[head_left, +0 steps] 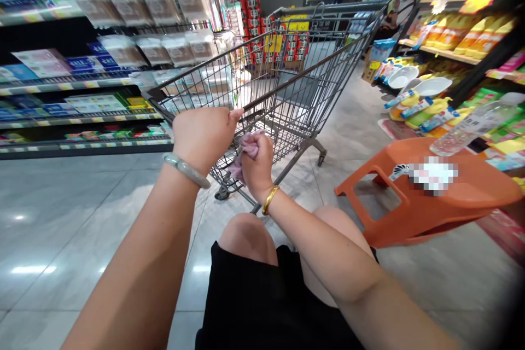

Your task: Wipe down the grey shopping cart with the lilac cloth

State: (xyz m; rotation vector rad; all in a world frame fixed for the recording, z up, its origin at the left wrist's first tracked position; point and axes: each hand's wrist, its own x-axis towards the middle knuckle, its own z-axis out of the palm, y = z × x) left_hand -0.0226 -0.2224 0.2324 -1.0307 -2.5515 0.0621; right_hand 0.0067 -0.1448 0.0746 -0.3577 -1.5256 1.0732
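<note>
A grey wire shopping cart (305, 74) stands right in front of my knees. My left hand (205, 134), with a pale bangle at the wrist, is closed over the near end of the cart's top rail. My right hand (259, 167), wearing a gold bracelet, is closed round a crumpled purple cloth (249, 145). It is lower and to the right of the left hand, against the near wire side of the cart. Part of the cloth hangs out to the left of the fingers. The fingers' undersides are hidden.
An orange plastic stool (394, 153) stands at the right, bearing a clear bottle (471, 126) and a blurred-out item (433, 175). Stocked shelves (82, 85) line the left. Yellow bottles (459, 33) fill the right shelves. A person (404, 5) is at the back right.
</note>
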